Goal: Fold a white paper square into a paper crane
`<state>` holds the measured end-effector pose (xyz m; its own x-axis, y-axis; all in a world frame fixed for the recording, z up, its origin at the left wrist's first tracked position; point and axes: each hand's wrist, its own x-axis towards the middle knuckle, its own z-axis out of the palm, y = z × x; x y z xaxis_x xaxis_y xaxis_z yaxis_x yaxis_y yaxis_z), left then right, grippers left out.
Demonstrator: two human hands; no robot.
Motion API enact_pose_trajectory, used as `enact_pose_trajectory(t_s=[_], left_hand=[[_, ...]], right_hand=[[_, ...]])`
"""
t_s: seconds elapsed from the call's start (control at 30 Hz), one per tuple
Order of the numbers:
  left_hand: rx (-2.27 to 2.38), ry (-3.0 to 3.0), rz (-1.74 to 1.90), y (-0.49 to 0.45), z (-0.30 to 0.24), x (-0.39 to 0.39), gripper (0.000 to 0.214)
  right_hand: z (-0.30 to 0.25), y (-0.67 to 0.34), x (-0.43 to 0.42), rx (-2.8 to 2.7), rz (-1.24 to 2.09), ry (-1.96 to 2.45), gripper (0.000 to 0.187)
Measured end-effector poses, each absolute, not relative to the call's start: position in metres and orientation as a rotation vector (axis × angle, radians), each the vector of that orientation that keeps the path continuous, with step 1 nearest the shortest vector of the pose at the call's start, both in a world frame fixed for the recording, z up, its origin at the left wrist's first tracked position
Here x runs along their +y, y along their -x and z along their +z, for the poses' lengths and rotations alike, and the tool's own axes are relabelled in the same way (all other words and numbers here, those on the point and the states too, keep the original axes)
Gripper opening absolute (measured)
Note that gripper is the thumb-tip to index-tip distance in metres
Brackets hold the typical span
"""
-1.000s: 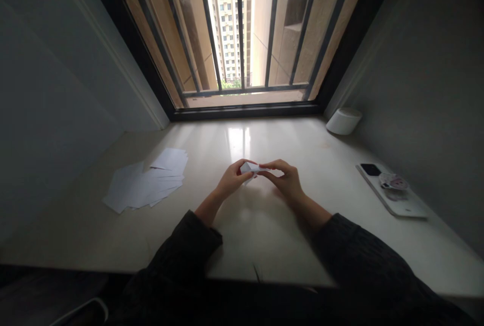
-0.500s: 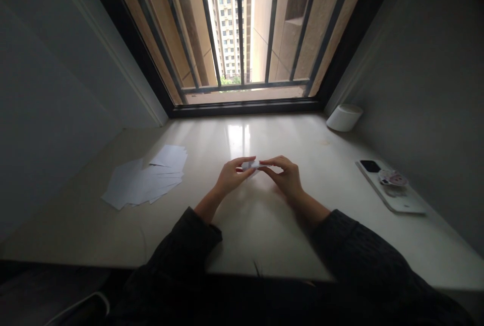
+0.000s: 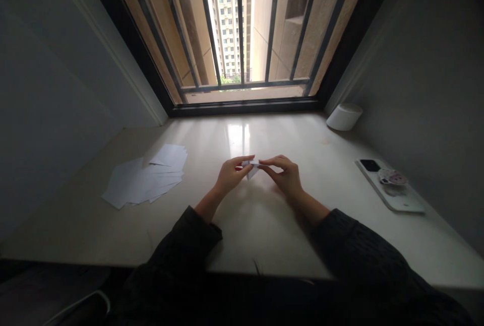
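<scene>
Two hands are meeting over the middle of the counter [image 3: 264, 225]. The left hand [image 3: 230, 176] and the right hand [image 3: 286, 174] are each pinching one end of a small folded paper [image 3: 250, 168] between thumb and fingertips. The paper is sitting between the hands, near the centre of the counter; whether it is touching the surface cannot be told. Dark sleeves [image 3: 351, 250] are covering both forearms and are crossing the near edge.

The counter is lying pale and glossy, filling a recess and reflecting daylight in a bright streak ahead of the hands. Grey walls [image 3: 56, 104] are closing it in on the left and right. At the far end, a dark-framed window [image 3: 242, 28] with vertical bars is showing a tall building outside.

Loose white sheets [image 3: 147, 182] are lying fanned out on the left, well apart from the hands. A round white container [image 3: 344, 116] is standing in the far right corner. A phone [image 3: 393, 190] is lying flat near the right wall, with a small round item resting on it.
</scene>
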<state>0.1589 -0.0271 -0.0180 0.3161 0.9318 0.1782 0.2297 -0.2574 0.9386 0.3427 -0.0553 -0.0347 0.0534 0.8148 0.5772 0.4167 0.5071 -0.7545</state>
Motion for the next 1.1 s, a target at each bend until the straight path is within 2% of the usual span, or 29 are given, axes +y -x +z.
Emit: enact_pose_trajectory(t_s=[0.43, 0.57, 0.77, 1.1], left_hand=[[1.092, -1.816, 1.089, -0.158, -0.018, -0.028, 0.034], [1.027, -1.591, 1.037, -0.159, -0.024, -0.026, 0.037], [0.918, -1.309, 1.067, -0.164, -0.029, -0.028, 0.049], [0.843, -1.343, 1.129, -0.167, -0.031, -0.027, 0.048]], right_hand=[[-0.034, -0.345, -0.057, -1.638, 0.369, 1.077, 0.023], [-0.029, -0.344, -0.059, -1.647, 0.379, 1.057, 0.028], [-0.029, -0.342, -0.056, -1.609, 0.490, 1.027, 0.031], [-0.034, -0.342, -0.051, -1.524, 0.789, 0.927, 0.024]])
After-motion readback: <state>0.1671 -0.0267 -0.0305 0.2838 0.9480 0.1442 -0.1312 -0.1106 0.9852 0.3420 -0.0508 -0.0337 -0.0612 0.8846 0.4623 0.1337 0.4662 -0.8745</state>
